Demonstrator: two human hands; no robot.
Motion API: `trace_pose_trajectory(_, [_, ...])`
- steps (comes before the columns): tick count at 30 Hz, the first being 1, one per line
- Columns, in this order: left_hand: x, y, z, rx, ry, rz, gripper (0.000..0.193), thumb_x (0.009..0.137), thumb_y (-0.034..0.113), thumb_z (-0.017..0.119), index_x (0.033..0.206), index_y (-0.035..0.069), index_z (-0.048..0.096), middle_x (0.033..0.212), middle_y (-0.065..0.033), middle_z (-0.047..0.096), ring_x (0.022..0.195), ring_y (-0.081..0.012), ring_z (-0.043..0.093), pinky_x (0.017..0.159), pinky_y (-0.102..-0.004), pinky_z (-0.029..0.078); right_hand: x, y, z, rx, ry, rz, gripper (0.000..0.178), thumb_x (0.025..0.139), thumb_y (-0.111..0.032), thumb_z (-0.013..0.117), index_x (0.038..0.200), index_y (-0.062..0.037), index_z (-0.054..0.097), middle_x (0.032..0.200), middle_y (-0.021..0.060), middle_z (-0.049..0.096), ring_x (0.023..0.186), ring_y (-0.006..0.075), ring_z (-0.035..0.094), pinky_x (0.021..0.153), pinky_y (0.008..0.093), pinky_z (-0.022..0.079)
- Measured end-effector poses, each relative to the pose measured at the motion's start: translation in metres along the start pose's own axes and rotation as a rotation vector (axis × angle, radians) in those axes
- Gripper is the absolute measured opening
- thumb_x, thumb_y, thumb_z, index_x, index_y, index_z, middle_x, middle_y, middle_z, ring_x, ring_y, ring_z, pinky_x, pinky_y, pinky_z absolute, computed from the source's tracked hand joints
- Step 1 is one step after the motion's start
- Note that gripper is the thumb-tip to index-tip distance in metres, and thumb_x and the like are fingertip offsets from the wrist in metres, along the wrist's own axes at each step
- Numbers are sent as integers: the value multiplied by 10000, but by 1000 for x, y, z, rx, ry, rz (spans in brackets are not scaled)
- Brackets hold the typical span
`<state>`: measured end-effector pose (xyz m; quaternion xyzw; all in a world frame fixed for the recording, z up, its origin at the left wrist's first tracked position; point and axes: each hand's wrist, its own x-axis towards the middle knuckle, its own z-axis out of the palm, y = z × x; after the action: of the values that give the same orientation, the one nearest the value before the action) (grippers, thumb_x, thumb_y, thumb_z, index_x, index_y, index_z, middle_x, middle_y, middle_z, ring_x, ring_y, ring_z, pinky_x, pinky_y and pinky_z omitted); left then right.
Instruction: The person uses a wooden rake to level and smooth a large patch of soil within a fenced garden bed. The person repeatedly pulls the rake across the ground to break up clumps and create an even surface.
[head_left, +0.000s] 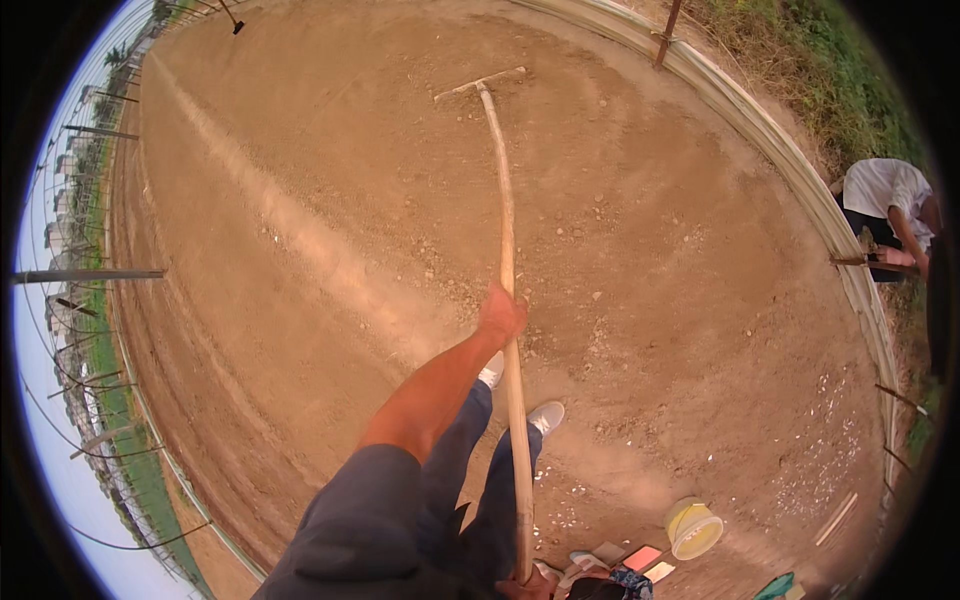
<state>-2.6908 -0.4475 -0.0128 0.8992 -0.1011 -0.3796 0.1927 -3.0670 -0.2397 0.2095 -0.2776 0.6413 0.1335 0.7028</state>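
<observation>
A long wooden rake (507, 215) stretches from the lower edge up to the far soil, its thin crossbar head lying on the ground. My left hand (502, 315) is wrapped round the middle of its handle, the arm reaching forward from a dark sleeve. Close to my body at the lower edge, my right hand (530, 584) grips the near end of the handle, partly cut off by the picture's rim. Teeth on the head cannot be made out. Loose brown soil (640, 230) with small clods surrounds the rake.
A yellowish bucket (694, 530) stands at the lower right, near flat coloured pieces (642, 559) and white scraps on the soil. Rolled sheeting (790, 160) edges the plot at right. Beyond it a person in a white shirt (885, 190) bends over. Metal posts (90, 275) line the left.
</observation>
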Motion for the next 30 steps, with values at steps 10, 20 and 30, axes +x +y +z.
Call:
trace_pose_trajectory(10, [-302, -112, 117, -629, -396, -428, 328, 789, 205, 671, 915, 38, 418, 555, -32, 468, 395, -125, 473, 345, -293, 405, -52, 84, -166, -774, 339, 142, 250, 724, -237, 666, 871, -47, 596, 701, 100, 590, 671, 237, 575, 587, 356, 466])
trace_pose_trajectory(20, [-381, -122, 127, -651, -571, -956, 162, 787, 135, 656, 757, 53, 519, 540, -39, 505, 431, -136, 511, 394, -308, 447, -134, 192, -245, -1065, 418, 377, 343, 769, -365, 608, 932, -64, 633, 752, 162, 629, 739, 328, 610, 600, 421, 478])
trace_pose_trajectory(30, [12, -113, -13, -668, -59, -459, 231, 803, 182, 624, 661, 26, 530, 528, -71, 490, 412, -177, 469, 360, -327, 387, 55, 149, -53, -517, 98, 67, 231, 810, -290, 630, 887, -72, 632, 629, 73, 586, 706, 244, 642, 632, 422, 526])
